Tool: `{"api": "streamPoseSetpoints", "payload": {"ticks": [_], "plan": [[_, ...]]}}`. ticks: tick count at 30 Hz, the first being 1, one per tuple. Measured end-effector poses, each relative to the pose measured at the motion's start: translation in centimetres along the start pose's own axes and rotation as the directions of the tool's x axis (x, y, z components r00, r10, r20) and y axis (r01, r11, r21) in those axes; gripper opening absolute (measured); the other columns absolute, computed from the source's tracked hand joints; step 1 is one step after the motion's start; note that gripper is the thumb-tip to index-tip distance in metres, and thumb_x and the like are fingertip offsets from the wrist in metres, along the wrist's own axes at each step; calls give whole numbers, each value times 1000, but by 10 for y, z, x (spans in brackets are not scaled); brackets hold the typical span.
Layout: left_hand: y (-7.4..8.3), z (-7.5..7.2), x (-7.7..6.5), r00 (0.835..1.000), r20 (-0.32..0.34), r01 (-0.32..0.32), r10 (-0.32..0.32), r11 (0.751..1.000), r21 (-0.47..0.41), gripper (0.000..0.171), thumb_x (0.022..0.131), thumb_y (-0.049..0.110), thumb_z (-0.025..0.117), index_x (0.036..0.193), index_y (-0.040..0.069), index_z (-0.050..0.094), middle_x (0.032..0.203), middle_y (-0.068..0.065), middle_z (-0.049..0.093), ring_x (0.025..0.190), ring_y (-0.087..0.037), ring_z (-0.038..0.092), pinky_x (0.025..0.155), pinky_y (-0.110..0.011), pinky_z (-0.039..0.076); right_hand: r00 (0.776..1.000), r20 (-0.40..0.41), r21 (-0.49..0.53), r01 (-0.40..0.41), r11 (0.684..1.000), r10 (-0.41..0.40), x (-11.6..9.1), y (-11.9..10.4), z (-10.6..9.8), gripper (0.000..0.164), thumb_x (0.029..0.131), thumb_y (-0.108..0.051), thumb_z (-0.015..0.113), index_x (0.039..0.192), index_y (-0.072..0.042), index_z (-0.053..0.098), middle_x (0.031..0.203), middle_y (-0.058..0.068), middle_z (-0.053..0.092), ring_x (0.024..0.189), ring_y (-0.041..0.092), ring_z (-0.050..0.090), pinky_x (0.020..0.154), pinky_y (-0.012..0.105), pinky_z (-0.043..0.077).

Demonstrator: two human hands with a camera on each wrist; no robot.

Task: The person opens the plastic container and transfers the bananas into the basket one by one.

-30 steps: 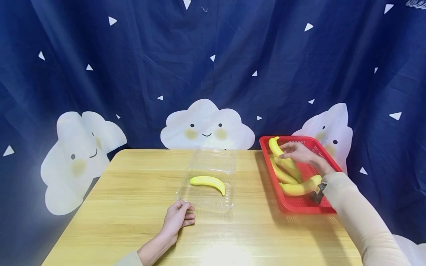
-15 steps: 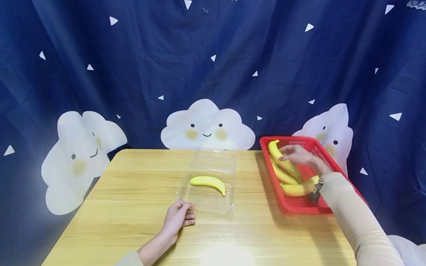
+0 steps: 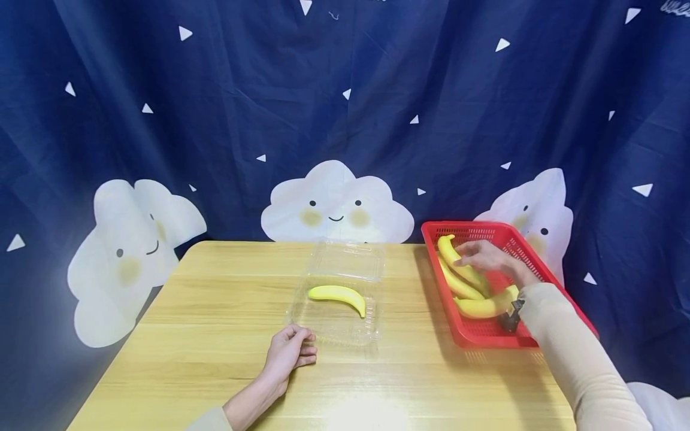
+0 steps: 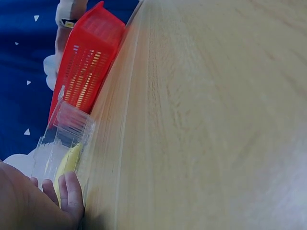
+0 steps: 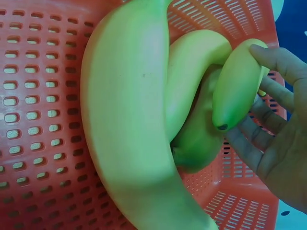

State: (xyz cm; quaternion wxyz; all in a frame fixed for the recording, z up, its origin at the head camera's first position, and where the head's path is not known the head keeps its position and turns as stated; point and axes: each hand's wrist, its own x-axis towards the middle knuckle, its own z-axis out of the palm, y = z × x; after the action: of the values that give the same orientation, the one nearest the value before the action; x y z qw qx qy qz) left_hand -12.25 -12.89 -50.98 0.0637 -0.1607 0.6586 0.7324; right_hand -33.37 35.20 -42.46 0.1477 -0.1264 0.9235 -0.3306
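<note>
In the head view, an open clear plastic clamshell box lies on the table with one yellow banana inside. My left hand is at the box's near left corner, thumb and forefinger pinching its rim. The left wrist view shows the fingers of that hand against the box. Over the red basket, my right hand holds a banana between thumb and fingers. Below and beside it lie other bananas, a large one nearest the right wrist camera.
The wooden table has the red basket on its right, its perforated walls standing well above the bananas. A dark blue curtain with clouds hangs close behind the table. Between box and basket is a strip of bare wood.
My right hand and the banana it holds have come down slightly in the basket. The left hand, the clear box and its banana stay where they were.
</note>
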Motion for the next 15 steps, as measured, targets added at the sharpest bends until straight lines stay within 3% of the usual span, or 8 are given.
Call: {"api": "streamPoseSetpoints", "payload": {"ticks": [8, 15], "plan": [[1, 0, -1, 1000, 0, 0, 0, 1000, -1, 13, 100, 9, 56, 97, 1, 66, 92, -2, 70, 70, -12, 69, 67, -27, 68, 1000, 8, -56, 8, 998, -7, 2, 3, 3, 61, 94, -31, 76, 141, 5, 61, 138, 26, 66, 107, 24, 66, 83, 24, 56], [1, 1, -1, 1000, -8, -2, 2, 1000, 2, 13, 100, 8, 56, 99, 0, 66, 92, -3, 70, 70, -12, 69, 66, -28, 68, 1000, 11, -80, -4, 997, 4, 1, 1, 3, 62, 93, -33, 78, 140, 3, 62, 134, 24, 69, 99, 21, 64, 79, 24, 55]]}}
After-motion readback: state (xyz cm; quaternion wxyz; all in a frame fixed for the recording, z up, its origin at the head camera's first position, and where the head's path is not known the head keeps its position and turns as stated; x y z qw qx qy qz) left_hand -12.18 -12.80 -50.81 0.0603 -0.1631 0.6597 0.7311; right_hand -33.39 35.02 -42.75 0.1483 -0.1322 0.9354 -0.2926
